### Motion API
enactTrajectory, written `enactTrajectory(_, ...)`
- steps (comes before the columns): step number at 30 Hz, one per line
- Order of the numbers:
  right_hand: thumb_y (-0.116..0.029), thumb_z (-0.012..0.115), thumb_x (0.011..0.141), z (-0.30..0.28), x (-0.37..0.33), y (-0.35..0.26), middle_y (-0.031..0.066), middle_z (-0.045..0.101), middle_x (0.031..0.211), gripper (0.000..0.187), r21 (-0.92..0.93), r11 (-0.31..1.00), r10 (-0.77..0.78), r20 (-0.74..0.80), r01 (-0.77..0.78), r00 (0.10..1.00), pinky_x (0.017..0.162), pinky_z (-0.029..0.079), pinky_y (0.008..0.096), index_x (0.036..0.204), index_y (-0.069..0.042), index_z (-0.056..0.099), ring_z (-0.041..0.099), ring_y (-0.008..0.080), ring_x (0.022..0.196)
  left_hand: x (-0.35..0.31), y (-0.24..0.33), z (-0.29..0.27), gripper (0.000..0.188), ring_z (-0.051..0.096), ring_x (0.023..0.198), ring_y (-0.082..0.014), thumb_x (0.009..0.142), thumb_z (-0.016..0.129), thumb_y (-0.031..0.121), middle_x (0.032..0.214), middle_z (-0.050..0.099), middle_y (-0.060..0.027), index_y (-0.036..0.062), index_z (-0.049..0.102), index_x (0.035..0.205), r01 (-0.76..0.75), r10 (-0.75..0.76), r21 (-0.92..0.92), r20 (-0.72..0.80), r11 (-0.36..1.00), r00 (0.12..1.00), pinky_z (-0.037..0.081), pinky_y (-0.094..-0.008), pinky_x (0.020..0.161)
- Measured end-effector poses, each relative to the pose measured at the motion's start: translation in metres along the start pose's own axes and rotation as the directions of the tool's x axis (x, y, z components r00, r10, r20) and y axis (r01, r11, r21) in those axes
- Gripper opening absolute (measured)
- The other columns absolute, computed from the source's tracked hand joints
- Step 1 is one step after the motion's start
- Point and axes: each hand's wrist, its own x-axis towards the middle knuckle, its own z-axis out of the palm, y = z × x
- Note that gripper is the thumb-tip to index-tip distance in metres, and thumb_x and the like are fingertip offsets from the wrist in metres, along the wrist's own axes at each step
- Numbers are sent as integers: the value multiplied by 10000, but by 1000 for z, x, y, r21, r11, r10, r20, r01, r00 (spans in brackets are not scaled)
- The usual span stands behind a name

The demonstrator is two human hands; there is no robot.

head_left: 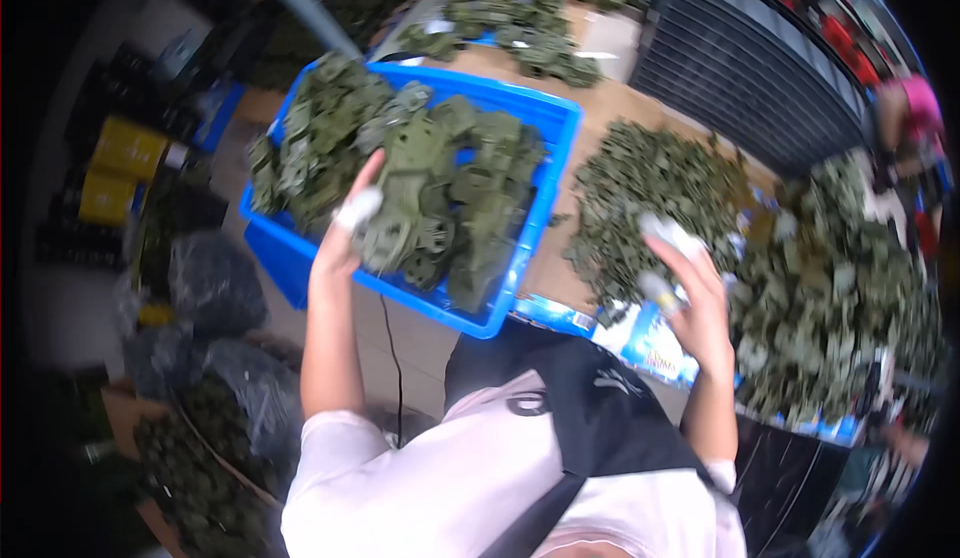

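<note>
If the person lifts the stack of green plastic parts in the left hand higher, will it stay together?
Probably not well. The stack of green plastic parts looks like loose, stiff pieces, held by the left hand on one side only, so some may slide off. They would likely drop into the blue crate below.

Factory workbench: blue crate (560,118), heaps of green parts (650,188).

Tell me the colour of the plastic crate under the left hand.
Bright blue; the plastic crate shows best in the head view, filled with olive-green parts.
</note>
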Motion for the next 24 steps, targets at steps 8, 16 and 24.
enactTrajectory(8,-139,620,745,-11,-4,-20,211,437,1243,734,39,999,12,493,-36,870,909,382,423,1391,-203,277,478,357,1026,-11,-51,114,963,413,1221,-298,746,512,666,1339,364,-213,-29,256,1362,719,-397,-284,678,634,618,397,-428,966)
enactTrajectory(16,-145,639,776,87,-118,25,248,412,1287,737,674,621,409,157,-400,899,1026,304,367,1366,-18,217,373,340,1250,-31,-124,164,831,585,844,-276,778,651,412,1041,550,-163,2,242,1374,469,-227,-305,583,829,780,476,-416,810)
enactTrajectory(24,-132,609,773,74,-86,60,254,497,1206,749,598,649,471,170,-471,866,936,396,372,1386,-47,188,524,354,1094,-20,-132,205,1101,480,1151,-303,702,728,118,1419,249,-214,115,-103,1426,-353,43,481,543,803,839,414,-351,933)
